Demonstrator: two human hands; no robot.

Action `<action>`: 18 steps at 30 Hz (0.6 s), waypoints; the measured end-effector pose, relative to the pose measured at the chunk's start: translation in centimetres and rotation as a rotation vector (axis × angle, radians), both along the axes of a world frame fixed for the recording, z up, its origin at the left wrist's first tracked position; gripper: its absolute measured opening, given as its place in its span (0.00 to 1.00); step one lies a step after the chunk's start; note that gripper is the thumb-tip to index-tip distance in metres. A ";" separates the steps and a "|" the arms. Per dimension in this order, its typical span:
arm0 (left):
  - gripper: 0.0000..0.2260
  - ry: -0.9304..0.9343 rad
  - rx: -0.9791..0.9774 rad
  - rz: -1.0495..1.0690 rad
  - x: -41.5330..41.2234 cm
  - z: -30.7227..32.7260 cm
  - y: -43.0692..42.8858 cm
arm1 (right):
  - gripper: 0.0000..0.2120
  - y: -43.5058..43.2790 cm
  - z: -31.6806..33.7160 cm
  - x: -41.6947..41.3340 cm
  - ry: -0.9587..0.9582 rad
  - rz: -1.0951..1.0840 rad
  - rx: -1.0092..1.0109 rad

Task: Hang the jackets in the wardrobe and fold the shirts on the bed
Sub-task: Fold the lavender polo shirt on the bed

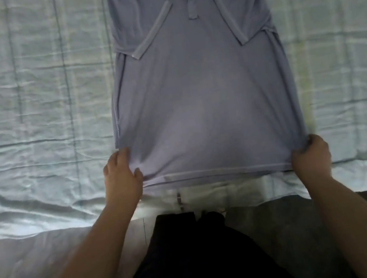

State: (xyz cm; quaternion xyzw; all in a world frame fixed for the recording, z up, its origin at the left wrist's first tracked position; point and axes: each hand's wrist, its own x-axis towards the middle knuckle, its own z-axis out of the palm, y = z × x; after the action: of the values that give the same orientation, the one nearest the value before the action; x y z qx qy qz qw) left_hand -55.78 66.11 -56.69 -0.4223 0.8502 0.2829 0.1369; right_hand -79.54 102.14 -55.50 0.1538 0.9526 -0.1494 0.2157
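Bedsheet [26, 117] bears shirt [207, 110]; left hand [123, 176] and right hand [312, 157] pinch its hem corners.

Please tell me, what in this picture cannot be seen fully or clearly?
1. Collar of the shirt: head view, cut off by the top edge.
2. Fingertips of the left hand and right hand: head view, partly hidden by the shirt's hem.
3. Dark cloth at the bottom: head view, too dark and blurred to identify.

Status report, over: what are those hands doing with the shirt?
Left hand grips shirt hem, near-left corner. Right hand grips near-right corner. Sleeves folded inward, shirt flat on bed. Nothing blocking.
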 end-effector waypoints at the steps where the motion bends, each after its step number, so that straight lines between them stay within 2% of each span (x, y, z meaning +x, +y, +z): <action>1: 0.30 0.020 0.054 0.107 0.6 0.1 0.5 | 0.24 0.6 0.0 0.4 -0.028 -0.025 -0.021; 3: 0.29 0.039 0.119 0.349 1.2 0.4 1.0 | 0.20 1.6 0.0 0.7 -0.090 -0.040 -0.043; 5: 0.25 -0.045 0.157 0.532 1.0 0.9 0.7 | 0.13 2.2 0.3 1.2 -0.107 -0.066 -0.107; 7: 0.19 -0.129 0.167 0.516 1.2 1.2 0.4 | 0.06 2.6 0.8 1.8 -0.085 -0.155 -0.242; 8: 0.14 -0.138 0.170 0.472 1.4 1.4 0.4 | 0.07 2.9 1.1 1.9 -0.062 -0.227 -0.334; 10: 0.08 -0.074 0.192 0.471 1.8 2.4 0.5 | 0.09 3.4 2.1 1.9 -0.043 -0.423 -0.560; 12: 0.07 0.084 0.338 0.610 2.3 3.8 0.6 | 0.08 3.8 3.6 2.0 -0.072 -0.549 -0.756; 14: 0.07 0.244 0.497 0.743 2.9 5.8 0.7 | 0.11 4.3 5.2 1.9 -0.092 -0.570 -0.816; 16: 0.09 0.295 0.519 0.750 3.6 7.8 0.9 | 0.15 4.9 7.1 1.7 -0.093 -0.570 -0.844; 18: 0.10 0.290 0.505 0.740 4.4 9.6 1.1 | 0.14 5.3 9.2 1.6 -0.081 -0.568 -0.855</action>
State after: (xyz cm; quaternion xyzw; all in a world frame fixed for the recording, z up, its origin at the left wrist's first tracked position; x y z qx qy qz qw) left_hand -51.40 67.16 -47.08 -0.6066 0.5574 0.5668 0.0050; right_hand -77.92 107.46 -46.30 0.3104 0.7181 -0.5720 0.2467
